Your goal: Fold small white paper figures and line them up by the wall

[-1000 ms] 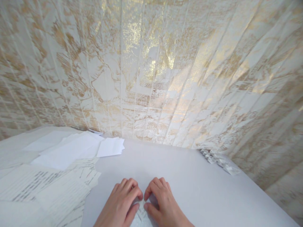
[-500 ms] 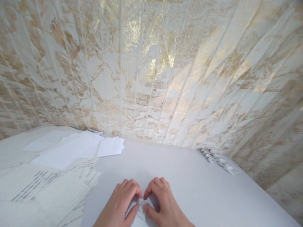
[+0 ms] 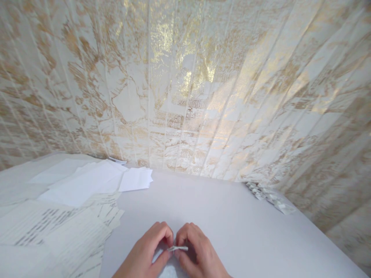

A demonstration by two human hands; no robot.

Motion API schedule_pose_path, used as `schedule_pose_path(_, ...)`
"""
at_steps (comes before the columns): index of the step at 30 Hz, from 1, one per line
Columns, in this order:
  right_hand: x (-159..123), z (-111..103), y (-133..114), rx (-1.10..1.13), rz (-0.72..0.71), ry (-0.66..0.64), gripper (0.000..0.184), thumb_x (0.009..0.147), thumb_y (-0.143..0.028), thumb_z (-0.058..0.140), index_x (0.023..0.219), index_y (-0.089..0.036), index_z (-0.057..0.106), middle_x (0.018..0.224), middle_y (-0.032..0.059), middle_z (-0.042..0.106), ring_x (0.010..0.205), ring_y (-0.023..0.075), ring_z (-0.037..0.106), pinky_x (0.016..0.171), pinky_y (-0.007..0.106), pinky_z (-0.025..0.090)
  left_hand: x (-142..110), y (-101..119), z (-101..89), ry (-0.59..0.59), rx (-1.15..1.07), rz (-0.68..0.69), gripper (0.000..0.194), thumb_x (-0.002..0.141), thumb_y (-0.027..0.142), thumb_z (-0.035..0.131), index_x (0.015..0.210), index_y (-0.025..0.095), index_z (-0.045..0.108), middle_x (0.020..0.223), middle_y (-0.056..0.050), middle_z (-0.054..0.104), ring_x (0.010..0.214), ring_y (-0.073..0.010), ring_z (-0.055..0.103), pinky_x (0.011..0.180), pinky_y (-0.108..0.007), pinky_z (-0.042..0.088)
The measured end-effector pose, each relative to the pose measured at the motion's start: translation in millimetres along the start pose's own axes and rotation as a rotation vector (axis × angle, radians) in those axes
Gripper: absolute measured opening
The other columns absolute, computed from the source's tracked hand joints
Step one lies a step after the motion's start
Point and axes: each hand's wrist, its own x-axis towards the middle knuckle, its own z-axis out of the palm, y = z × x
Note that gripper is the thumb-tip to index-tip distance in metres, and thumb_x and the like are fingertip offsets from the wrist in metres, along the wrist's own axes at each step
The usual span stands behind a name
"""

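At the bottom middle of the head view, my left hand (image 3: 149, 251) and my right hand (image 3: 199, 251) face each other just above the white table. Between their thumbs and index fingers they pinch a small folded piece of paper (image 3: 180, 248), seen nearly edge-on as a thin pale strip. Both hands are closed on it, with the fingertips almost meeting. Under the thumbs, close to the bottom edge, a whitish patch shows; what it is I cannot make out.
Printed sheets (image 3: 66, 231) cover the table's left side, with blank white sheets (image 3: 84, 183) and a small paper stack (image 3: 135, 179) behind them. Several small folded paper pieces (image 3: 269, 199) lie by the right rear edge. A gold-patterned curtain (image 3: 185, 88) hangs behind the table (image 3: 232, 216).
The paper has turned from showing its printed face to lying nearly edge-on between my fingertips. Both hands have rolled slightly, and their fingers are curled more.
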Motion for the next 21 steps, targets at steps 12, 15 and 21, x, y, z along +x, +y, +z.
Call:
schedule_pose_path(12, 4, 1, -1, -0.337, -0.083, -0.028, 0.033, 0.054, -0.003, 0.049, 0.081, -0.023, 0.049, 0.079, 0.0016, 0.061, 0.072, 0.0212, 0.055, 0.067, 0.031, 0.037, 1, -22, 12.8, 0.054, 0.297, 0.205, 0.034, 0.064, -0.005, 0.049, 0.081, 0.023, 0.046, 0.091, 0.002, 0.055, 0.089, -0.0206, 0.052, 0.079, -0.033, 0.039)
schedule_pose_path(15, 3, 2, -3, -0.328, -0.084, -0.065, 0.036, 0.051, -0.005, 0.051, 0.081, -0.023, 0.051, 0.081, 0.0017, 0.062, 0.075, 0.0220, 0.056, 0.069, 0.032, 0.038, -1, -19, 12.7, 0.052, 0.399, 0.209, 0.032, 0.064, -0.006, 0.050, 0.079, 0.022, 0.048, 0.089, 0.001, 0.056, 0.086, -0.0217, 0.051, 0.075, -0.033, 0.038)
schedule_pose_path(21, 4, 2, -3, -0.287, -0.049, -0.097, 0.036, 0.053, -0.005, 0.056, 0.084, -0.023, 0.055, 0.085, 0.0027, 0.064, 0.078, 0.0231, 0.057, 0.073, 0.034, 0.039, -3, -19, 12.1, 0.070, 0.488, 0.265, 0.024, 0.074, -0.001, 0.049, 0.082, 0.022, 0.051, 0.090, -0.001, 0.056, 0.086, -0.0242, 0.051, 0.073, -0.036, 0.035)
